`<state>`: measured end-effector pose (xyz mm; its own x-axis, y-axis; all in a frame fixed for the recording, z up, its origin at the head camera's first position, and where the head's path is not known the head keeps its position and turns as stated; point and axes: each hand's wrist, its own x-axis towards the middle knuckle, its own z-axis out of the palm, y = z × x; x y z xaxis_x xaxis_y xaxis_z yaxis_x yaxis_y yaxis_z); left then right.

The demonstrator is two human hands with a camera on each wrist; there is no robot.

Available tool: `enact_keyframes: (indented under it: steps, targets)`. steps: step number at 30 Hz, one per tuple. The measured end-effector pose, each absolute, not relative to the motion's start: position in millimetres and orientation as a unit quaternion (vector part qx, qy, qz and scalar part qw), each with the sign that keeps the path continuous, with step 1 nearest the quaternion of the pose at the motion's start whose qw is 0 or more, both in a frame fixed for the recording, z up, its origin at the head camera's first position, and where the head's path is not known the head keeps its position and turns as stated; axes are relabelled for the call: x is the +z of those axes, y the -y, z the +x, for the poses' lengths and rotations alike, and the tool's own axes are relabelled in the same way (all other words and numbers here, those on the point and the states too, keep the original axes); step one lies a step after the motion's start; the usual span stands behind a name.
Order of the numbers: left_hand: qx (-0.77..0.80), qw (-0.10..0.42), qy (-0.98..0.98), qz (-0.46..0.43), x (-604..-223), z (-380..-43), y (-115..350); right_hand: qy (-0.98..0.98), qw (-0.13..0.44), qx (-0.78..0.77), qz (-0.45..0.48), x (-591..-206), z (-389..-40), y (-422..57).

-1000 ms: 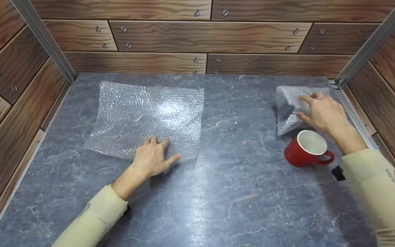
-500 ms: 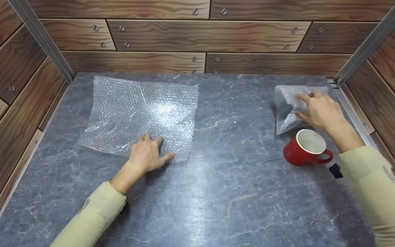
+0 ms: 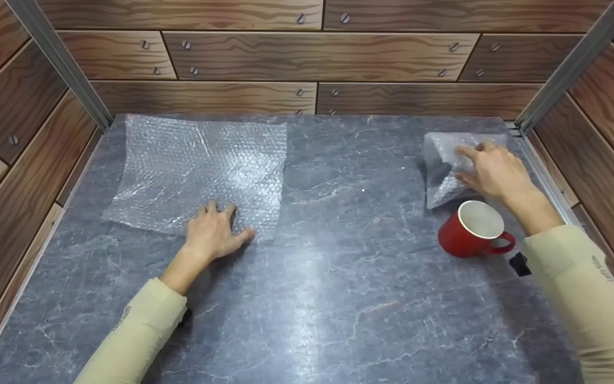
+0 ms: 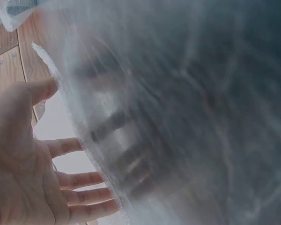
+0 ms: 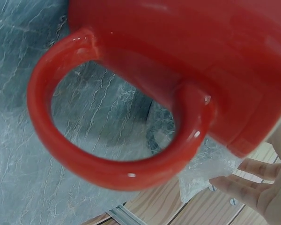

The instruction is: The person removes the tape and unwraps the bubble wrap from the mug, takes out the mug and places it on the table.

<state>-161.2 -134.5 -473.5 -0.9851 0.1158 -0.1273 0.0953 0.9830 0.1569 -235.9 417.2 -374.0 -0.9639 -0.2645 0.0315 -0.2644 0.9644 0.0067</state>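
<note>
A clear bubble wrap sheet point(image 3: 200, 165) lies flat on the left of the table in the head view. My left hand point(image 3: 210, 234) rests on its near edge, fingers spread and thumb out to the right; the left wrist view shows those straight fingers point(image 4: 86, 194) at the sheet's edge. On the far right, a smaller, curled-over piece of bubble wrap point(image 3: 439, 165) has my right hand point(image 3: 499, 173) on it, fingers extended and touching it. Just in front of that hand stands a red mug point(image 3: 459, 234), white inside, upright with its handle to the right.
The grey marbled table point(image 3: 339, 298) ends at a back wall point(image 3: 317, 56) of wood-patterned panels, with similar side walls. Metal posts point(image 3: 573, 66) rise at the back corners. In the right wrist view the mug's handle point(image 5: 37, 98) fills much of the picture.
My left hand and the bubble wrap sheet have slid left together. The right hand stays on the smaller bubble wrap beside the mug; the whole head view has shifted slightly.
</note>
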Motion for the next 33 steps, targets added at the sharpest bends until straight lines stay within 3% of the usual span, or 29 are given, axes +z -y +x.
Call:
enact_keyframes:
  steps: [33]
  targets:
    - [0.098,0.105,-0.99,0.01,-471.0,-195.1,179.6,0.988,0.023,0.009,0.153,-373.4,-234.3,-403.3]
